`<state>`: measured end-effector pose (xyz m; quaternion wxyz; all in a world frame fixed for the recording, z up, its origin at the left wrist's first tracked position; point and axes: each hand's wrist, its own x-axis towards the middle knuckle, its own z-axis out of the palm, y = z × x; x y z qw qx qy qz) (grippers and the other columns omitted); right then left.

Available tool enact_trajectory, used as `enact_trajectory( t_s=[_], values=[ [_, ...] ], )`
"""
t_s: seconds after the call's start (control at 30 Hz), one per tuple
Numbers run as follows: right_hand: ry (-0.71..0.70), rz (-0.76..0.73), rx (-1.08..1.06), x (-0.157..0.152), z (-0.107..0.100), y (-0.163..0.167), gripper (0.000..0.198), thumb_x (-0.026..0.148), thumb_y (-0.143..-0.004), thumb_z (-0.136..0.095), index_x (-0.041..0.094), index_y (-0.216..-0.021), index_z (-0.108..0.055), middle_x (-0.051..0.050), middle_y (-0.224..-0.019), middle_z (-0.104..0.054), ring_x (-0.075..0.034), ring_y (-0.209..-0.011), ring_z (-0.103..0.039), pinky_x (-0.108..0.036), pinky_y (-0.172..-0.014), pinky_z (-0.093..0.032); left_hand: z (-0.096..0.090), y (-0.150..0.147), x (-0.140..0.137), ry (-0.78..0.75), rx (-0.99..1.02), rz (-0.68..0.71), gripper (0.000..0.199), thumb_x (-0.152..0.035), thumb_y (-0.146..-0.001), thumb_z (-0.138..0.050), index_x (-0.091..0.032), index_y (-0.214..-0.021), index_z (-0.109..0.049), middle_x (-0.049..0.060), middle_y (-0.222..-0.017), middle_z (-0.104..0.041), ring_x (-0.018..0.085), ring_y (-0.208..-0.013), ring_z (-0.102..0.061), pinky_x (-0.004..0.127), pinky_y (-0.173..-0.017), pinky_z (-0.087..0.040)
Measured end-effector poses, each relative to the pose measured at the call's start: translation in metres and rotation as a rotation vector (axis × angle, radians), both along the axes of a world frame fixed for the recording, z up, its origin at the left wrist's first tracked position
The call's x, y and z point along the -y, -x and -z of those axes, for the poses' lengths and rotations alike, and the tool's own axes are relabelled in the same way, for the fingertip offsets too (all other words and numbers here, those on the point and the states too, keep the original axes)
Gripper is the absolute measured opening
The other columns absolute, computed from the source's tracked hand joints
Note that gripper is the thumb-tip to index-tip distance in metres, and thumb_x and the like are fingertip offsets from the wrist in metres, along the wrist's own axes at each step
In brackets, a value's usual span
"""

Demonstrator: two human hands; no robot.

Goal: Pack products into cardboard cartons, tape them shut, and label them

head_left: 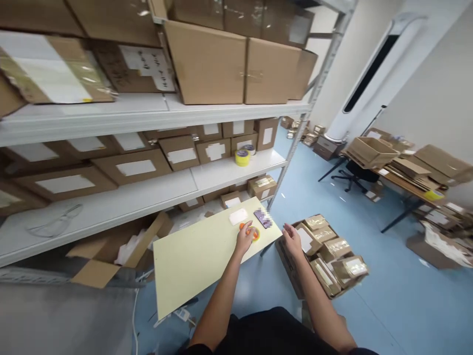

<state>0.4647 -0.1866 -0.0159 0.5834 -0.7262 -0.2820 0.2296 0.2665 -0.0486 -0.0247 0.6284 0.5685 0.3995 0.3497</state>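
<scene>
At the right end of the pale yellow table (192,256), my left hand (243,241) is closed around an orange tape dispenser (255,233) with a roll of tape on it. Part of the dispenser is hidden by the fingers. My right hand (292,240) is held off the table's right corner, beside the carton of parcels, its fingers loosely curled and apart with nothing visible in them. Just beyond the dispenser lie a phone (262,218) and a white pad-like item (238,216).
A large carton (286,264) packed with taped brown parcels (334,249) stands on the floor to the right. Shelving (158,190) with labelled boxes rises ahead, with a yellow tape roll (242,158) on it. An open carton (96,271) is at left; a cluttered desk (404,190) stands farther right.
</scene>
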Motion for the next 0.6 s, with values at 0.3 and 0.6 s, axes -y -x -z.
enact_trajectory(
  t_s=[0.3, 0.6],
  values=[
    [0.035, -0.152, -0.006, -0.108, 0.003, 0.086, 0.056, 0.056, -0.082, -0.065, 0.021, -0.126, -0.068, -0.015, -0.13, -0.071, -0.031, -0.112, -0.069, -0.051, -0.102, -0.054, 0.0, 0.11, -0.065, -0.011, -0.07, -0.235, 0.049, -0.054, -0.092, -0.065, -0.023, -0.13, -0.067, 0.014, -0.144, -0.063, 0.028, -0.127, -0.062, 0.044, -0.112, -0.046],
    [0.259, -0.253, -0.028, -0.136, 0.04, 0.057, 0.06, 0.043, -0.077, -0.069, 0.025, -0.133, -0.065, -0.012, -0.134, -0.068, -0.033, -0.118, -0.066, -0.051, -0.101, -0.054, 0.03, 0.095, -0.068, 0.106, -0.096, -0.119, 0.062, -0.053, -0.088, -0.072, -0.027, -0.143, -0.059, 0.012, -0.158, -0.05, 0.033, -0.145, -0.048, 0.045, -0.113, -0.045]
  ],
)
